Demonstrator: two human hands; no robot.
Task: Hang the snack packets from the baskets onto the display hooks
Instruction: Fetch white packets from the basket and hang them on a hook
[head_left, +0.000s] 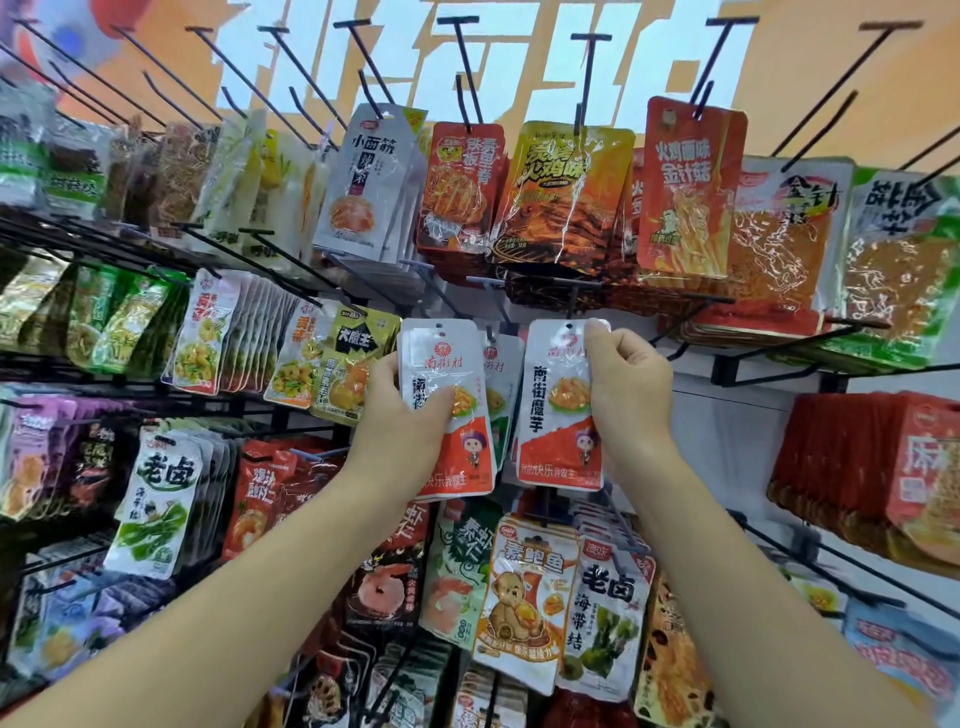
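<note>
Two hands were up at the display hooks (587, 73): the left hand (410, 415) gripped a stack of snack packets (447, 358) in curled fingers (441, 399), and the right hand (628, 384) pinched a single packet (558, 415) near its top.

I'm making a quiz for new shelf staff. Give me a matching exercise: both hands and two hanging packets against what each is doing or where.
1 left hand
2 right hand
3 bear packet
4 grey packet

A pinches the top of a single white-and-red packet
B grips a stack of white-and-red packets
C hangs above the hands
D hangs below the hands

Pairs: 1-B, 2-A, 3-D, 4-C
</note>
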